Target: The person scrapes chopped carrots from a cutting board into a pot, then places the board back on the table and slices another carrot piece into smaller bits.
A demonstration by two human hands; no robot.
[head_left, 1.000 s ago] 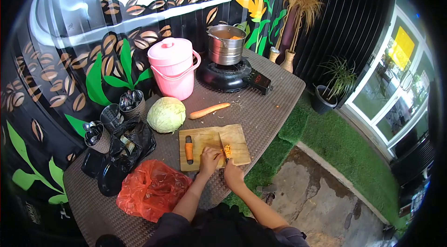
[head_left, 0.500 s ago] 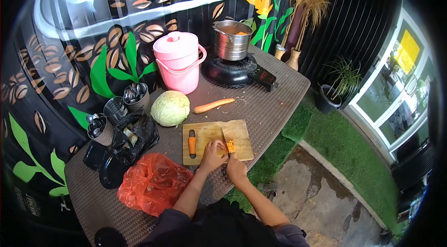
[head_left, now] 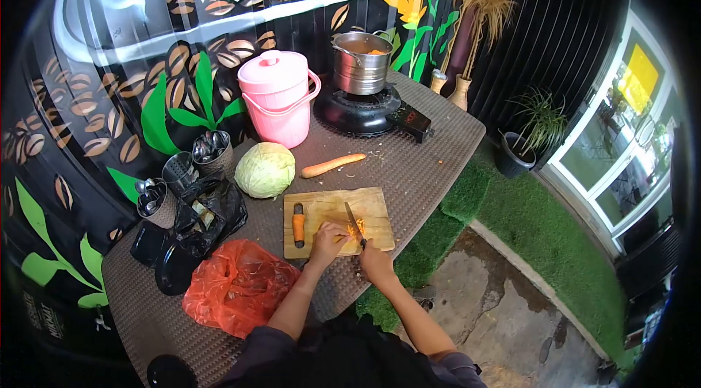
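My right hand (head_left: pixel 376 264) grips a kitchen knife (head_left: pixel 354 221), its blade pointing away from me over a wooden cutting board (head_left: pixel 321 202). Small chopped carrot bits (head_left: pixel 358 228) lie on the board around the blade. Left of the knife, my left hand (head_left: pixel 329 243) is closed, fingertips pinched at a bit of carrot that is mostly hidden. A short carrot piece (head_left: pixel 298 227) rests across the slot at the board's left end. Beyond the board lie a whole carrot (head_left: pixel 334 166) and a pale green cabbage (head_left: pixel 264 170).
A steel pot (head_left: pixel 361 70) stands on a black portable stove (head_left: pixel 358 112) at the back, beside a pink lidded bucket (head_left: pixel 277 107). At left are a red plastic bag (head_left: pixel 237 289), a black bag (head_left: pixel 219 212) and cutlery holders (head_left: pixel 215 154). The table's right edge (head_left: pixel 431 205) runs close to the board.
The knife has turned, its tip swinging left and its handle shifting right with my right hand. My left hand has moved slightly left, and the carrot bits are more spread out.
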